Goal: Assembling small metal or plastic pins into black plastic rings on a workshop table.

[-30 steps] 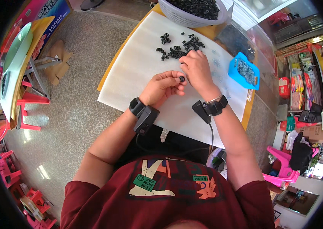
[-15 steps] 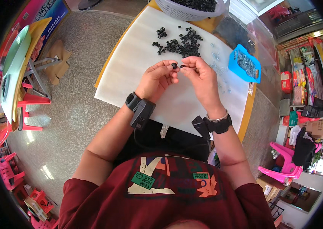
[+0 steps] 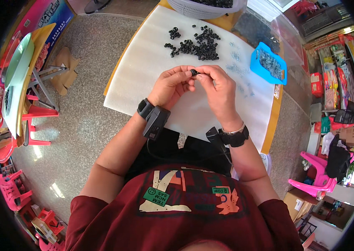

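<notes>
"Right grip [image 3: 221, 88] has moved in since half a second ago, meeting the left grip [image 3: 168, 87] over the counter [image 3: 135, 83]."
"Where's the black piece [image 3: 193, 72]?"
"Between left thumb and fingers, nearer the wearer than the black pile [image 3: 204, 47]."
"Any writing?"
"Lettering on the dark-red shirt [image 3: 114, 224] and the colourful panel [image 3: 49, 26]."
"And the grips?"
"Left pinches the piece; right is narrow, fingertips beside it, but I can't tell what it holds."
</notes>
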`<state>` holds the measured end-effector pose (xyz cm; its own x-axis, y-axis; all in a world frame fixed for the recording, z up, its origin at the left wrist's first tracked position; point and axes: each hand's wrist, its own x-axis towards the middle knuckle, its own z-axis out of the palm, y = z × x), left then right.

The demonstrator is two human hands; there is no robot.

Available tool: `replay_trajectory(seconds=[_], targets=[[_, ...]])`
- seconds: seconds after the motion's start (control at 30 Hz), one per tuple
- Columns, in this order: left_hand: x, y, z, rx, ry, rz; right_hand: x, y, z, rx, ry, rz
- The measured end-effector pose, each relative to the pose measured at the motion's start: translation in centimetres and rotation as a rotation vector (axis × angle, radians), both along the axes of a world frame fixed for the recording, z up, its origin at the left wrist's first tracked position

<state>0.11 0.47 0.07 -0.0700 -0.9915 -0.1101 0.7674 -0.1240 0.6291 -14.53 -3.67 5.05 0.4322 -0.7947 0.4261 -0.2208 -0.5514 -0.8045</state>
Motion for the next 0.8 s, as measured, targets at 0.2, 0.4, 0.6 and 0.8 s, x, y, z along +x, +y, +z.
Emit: replay_trajectory(seconds=[0.2,0.4,0.6,0.8], targets=[[-0.2,0.0,0.4,0.033,-0.054,-0.007,-0.3,-0.2,-0.5,0.001,-0.004,0.014],[-0.4,0.1,0.4,0.049,-0.086,-0.009,-0.7,-0.2,-0.5,-0.257,0.177,-0.006],[-1.2,0.2,1.2,0.058,-0.219,-0.001,-1.4,-0.4,-0.9,-0.330,0.188,0.020],[-0.7,0.0,0.9,0.018,-0.326,-0.081,-1.6,0.2,-1.5,-0.055,0.058,0.033]])
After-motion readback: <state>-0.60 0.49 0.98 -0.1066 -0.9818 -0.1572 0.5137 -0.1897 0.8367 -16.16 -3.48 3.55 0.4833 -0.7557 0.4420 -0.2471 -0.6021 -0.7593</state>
